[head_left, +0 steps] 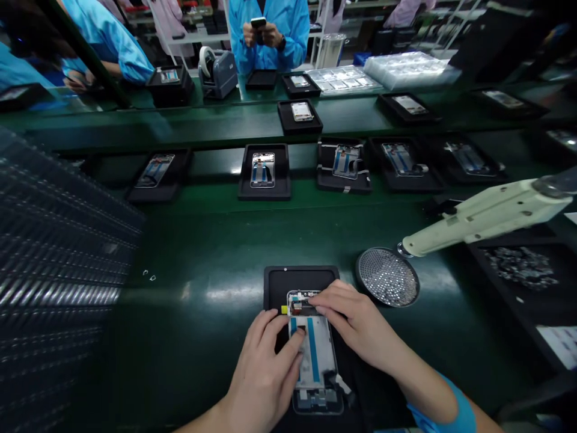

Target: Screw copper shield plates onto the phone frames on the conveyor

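An opened phone frame (321,361) with blue strips down its middle lies in a black foam tray (300,275) right in front of me. My left hand (269,364) grips the frame's left edge, its fingers along the side and its thumb pressing near a small dark flex connector. A yellow tab (283,310) sticks out beside those fingertips. Over the upper right corner, my right hand (356,319) has its thumb and index finger pinched together at the frame's top parts. Whatever lies between these fingertips is hidden.
Right of the tray stands a round dish of small metal parts (387,276), beside a pale jointed arm (487,213). Stacked clear plastic trays (67,282) rise at left. Phone trays (264,191) line the conveyor behind. Across it, a person in blue (270,57) holds a phone.
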`<state>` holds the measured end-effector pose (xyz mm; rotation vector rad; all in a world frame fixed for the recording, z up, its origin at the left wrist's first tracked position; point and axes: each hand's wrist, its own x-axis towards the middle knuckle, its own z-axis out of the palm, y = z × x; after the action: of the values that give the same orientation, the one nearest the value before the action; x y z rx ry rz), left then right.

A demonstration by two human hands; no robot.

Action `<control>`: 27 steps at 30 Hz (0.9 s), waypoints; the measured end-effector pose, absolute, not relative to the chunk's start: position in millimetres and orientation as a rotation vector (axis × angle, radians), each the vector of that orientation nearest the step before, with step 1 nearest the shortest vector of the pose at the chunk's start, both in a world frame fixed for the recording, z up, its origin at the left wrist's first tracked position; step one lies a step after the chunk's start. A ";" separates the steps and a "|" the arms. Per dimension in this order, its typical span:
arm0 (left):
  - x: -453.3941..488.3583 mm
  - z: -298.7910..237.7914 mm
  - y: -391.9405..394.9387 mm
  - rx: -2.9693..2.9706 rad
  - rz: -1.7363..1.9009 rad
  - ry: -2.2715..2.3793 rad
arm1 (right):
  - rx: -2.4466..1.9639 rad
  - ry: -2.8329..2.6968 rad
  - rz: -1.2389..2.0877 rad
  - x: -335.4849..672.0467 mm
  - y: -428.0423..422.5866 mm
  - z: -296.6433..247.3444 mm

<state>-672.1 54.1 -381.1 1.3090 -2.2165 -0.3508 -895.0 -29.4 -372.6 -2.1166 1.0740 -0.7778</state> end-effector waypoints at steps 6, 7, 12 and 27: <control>-672.8 -381.2 53.7 1.298 -0.334 -2.201 | -2.198 1.076 -0.769 -893.3 -29.5 -371.7; -672.8 -381.4 53.5 1.300 -0.330 -2.199 | -2.212 1.072 -0.763 -892.5 -29.2 -372.1; -673.4 -381.8 51.9 1.290 -0.242 -2.234 | -2.376 1.167 -0.828 -888.0 -23.1 -379.8; -685.0 -389.5 53.9 1.240 -0.029 -2.643 | -2.418 1.127 -0.761 -894.3 -16.9 -383.0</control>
<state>-685.0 53.9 -389.5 1.2399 -2.6432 -0.0289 -894.3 -16.9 -383.0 -2.4183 1.1268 -0.7608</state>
